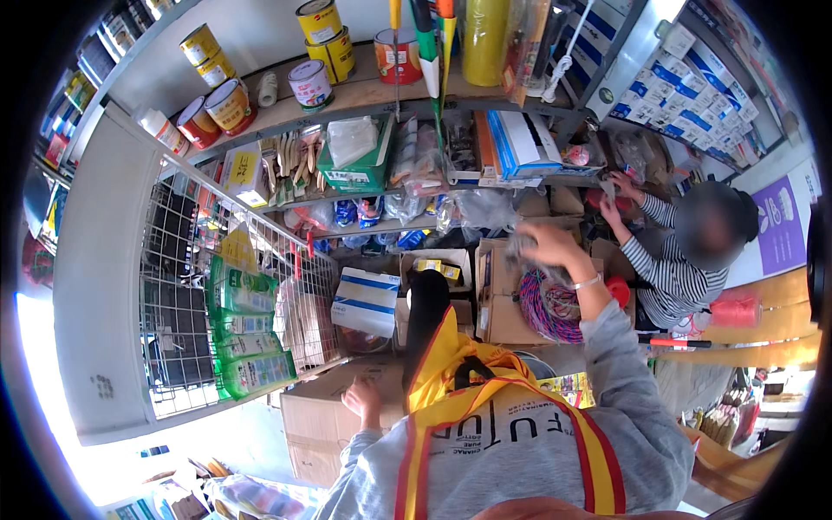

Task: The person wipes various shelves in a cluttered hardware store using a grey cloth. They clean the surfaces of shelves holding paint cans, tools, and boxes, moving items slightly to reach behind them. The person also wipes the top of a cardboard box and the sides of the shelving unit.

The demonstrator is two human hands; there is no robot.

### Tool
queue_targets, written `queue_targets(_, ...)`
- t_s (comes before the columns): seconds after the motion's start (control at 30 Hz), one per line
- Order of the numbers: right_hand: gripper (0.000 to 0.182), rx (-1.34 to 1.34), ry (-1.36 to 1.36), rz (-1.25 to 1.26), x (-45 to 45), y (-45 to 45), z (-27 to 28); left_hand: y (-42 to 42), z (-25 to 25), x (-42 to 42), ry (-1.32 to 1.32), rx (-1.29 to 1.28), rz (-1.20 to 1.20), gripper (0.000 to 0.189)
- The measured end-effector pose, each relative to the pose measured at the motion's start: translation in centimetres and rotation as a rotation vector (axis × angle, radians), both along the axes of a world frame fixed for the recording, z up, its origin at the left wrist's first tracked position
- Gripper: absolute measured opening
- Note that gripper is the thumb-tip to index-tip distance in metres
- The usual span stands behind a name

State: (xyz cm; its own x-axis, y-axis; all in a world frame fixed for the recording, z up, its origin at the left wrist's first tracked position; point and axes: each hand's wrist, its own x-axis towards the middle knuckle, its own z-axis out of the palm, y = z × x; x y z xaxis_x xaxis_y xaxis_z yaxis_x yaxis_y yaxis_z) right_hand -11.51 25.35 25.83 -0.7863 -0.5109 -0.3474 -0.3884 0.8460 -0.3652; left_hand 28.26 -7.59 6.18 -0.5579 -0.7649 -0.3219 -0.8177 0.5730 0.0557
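My left hand (362, 398) rests on the top of a large cardboard box (312, 416), its fingers curled and nothing visible in them. Raised before the shelves, my right hand (558, 246) pinches a crumpled clear plastic bag (519, 248); motion blurs the fingers. Just below that hand lies a coil of twisted red-and-blue wire (543, 305), against an open cardboard carton (497, 279). A white box with blue stripes (365, 302) stands between the wire rack and my body.
Another person (682, 260) in a striped top handles something small at the right shelves. Paint cans (231, 107) line the upper shelf (364, 88); paintbrushes (302, 156) lie below. A white wire rack (175, 273) with green packets (250, 331) rises on the left.
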Motion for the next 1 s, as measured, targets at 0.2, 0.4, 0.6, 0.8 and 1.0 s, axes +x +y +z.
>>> queue_targets(0.2,0.057,-0.426,0.772,-0.164,-8.6,-12.8,9.9,-0.2,-0.6,-0.4,-0.021,0.035,0.045,0.024)
queue_targets(0.4,0.054,-0.149,0.787,-0.082,-19.0,-21.1,9.6,-0.1,-1.3,0.5,-0.032,0.01,0.065,0.021)
queue_targets(0.6,0.05,-0.096,0.944,0.126,-34.0,-21.9,1.8,-0.1,-0.3,-0.1,-0.004,0.012,0.069,0.02)
queue_targets(0.8,0.048,0.226,0.563,0.311,-31.4,-17.8,7.6,-1.2,-0.1,-0.8,0.039,-0.037,-0.004,0.016)
queue_targets(1.0,0.047,0.228,0.28,0.406,-22.0,-13.8,14.7,0.1,-0.4,0.3,0.138,-0.046,0.068,0.016)
